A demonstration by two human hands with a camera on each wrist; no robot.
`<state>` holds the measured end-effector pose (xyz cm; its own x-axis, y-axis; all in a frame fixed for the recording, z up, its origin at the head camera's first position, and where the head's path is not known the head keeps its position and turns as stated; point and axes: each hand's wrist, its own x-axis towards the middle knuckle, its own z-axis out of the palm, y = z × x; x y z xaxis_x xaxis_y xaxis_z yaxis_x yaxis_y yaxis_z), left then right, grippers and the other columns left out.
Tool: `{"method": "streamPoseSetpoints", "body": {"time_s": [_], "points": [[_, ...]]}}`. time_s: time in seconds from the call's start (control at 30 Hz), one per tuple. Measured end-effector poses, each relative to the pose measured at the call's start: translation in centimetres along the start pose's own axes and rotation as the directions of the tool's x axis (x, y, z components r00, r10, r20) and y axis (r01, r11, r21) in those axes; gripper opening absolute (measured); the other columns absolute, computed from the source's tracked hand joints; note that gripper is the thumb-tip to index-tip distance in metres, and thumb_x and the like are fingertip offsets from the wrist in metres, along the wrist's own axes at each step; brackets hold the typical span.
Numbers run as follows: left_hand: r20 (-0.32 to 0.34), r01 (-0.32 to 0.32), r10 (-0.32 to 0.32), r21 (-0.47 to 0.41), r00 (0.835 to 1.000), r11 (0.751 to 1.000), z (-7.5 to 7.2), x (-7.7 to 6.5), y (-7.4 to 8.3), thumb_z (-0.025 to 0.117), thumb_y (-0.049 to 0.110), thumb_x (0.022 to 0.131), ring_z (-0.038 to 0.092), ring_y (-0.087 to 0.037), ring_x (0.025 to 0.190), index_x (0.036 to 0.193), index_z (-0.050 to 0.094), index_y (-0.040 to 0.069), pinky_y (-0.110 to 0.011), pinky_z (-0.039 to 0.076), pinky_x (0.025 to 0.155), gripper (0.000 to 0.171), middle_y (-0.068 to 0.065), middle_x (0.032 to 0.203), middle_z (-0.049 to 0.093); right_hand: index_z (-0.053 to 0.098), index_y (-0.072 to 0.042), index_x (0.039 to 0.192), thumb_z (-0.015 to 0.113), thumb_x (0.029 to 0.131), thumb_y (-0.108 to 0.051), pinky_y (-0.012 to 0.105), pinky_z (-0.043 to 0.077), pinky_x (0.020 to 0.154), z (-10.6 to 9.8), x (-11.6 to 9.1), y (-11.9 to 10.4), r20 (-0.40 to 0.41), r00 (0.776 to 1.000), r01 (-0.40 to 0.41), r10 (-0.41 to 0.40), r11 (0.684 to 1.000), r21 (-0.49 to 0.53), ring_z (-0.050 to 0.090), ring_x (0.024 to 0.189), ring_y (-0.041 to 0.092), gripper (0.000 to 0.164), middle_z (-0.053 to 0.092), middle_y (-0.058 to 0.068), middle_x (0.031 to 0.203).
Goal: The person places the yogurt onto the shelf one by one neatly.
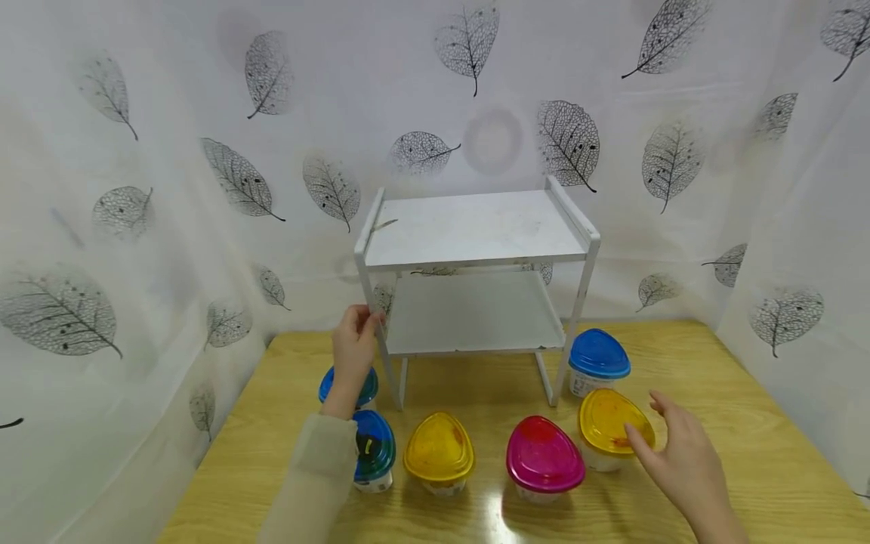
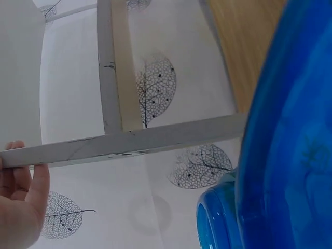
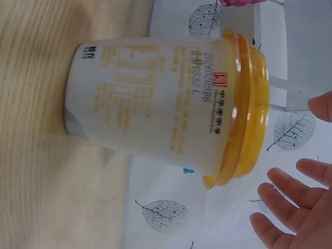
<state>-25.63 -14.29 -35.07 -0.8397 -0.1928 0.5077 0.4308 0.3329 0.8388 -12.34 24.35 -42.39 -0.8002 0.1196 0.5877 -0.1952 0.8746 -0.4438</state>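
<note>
A small white two-tier shelf (image 1: 476, 227) stands on the wooden table. My left hand (image 1: 353, 349) grips its front left leg, thumb on one side and fingers on the other; the left wrist view shows the leg (image 2: 78, 151) between them. My right hand (image 1: 685, 461) is spread beside a white cup with a yellow lid (image 1: 612, 423), at the right front of the shelf. In the right wrist view that cup (image 3: 155, 98) shows printed yellow text, and the fingers (image 3: 290, 207) stand apart from its lid.
Near my left forearm stand a blue-lidded cup (image 1: 368, 389) and a dark blue-green-lidded one (image 1: 375, 446). Another yellow-lidded cup (image 1: 439, 449) and a pink-lidded one (image 1: 544, 457) sit in front. A blue-lidded cup (image 1: 598, 355) is by the right leg. A leaf-print curtain (image 1: 489, 98) hangs behind.
</note>
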Motion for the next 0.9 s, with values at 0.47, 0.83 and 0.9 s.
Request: {"method": "streamPoseSetpoints", "body": {"time_s": [0.47, 0.83, 0.9], "points": [[0.03, -0.03, 0.031, -0.009, 0.999, 0.999, 0.0, 0.3, -0.4, 0.049, -0.001, 0.089, 0.059, -0.028, 0.075, 0.089, 0.053, -0.007, -0.034, 0.05, 0.067, 0.007, -0.019, 0.08, 0.06, 0.04, 0.01, 0.118, 0.076, 0.068, -0.025, 0.059, 0.033, 0.078, 1.6, -0.4, 1.0, 0.123, 0.992, -0.02, 0.013, 0.998, 0.059, 0.039, 0.098, 0.046, 0.072, 0.044, 0.03, 0.11], [0.026, -0.035, 0.036, -0.019, 0.999, 0.999, 0.0, 0.2, -0.3, 0.049, 0.0, 0.089, 0.059, -0.032, 0.075, 0.088, 0.053, -0.009, -0.034, 0.05, 0.065, 0.009, -0.021, 0.08, 0.06, 0.039, 0.012, 0.119, 0.075, 0.069, -0.032, 0.061, 0.034, 0.078, 2.1, -0.8, 1.5, 0.221, 0.973, -0.077, 0.065, 0.996, 0.046, 0.039, 0.099, 0.046, 0.076, 0.043, 0.032, 0.111], [0.028, -0.041, 0.042, -0.03, 0.999, 0.999, 0.0, 0.2, -0.3, 0.05, 0.001, 0.089, 0.058, -0.033, 0.075, 0.089, 0.053, -0.009, -0.036, 0.05, 0.065, 0.01, -0.022, 0.08, 0.06, 0.039, 0.012, 0.119, 0.075, 0.069, -0.032, 0.061, 0.033, 0.078, 2.1, -0.8, 1.5, 0.225, 0.972, -0.082, 0.069, 0.995, 0.05, 0.039, 0.099, 0.047, 0.076, 0.043, 0.032, 0.112]]}}
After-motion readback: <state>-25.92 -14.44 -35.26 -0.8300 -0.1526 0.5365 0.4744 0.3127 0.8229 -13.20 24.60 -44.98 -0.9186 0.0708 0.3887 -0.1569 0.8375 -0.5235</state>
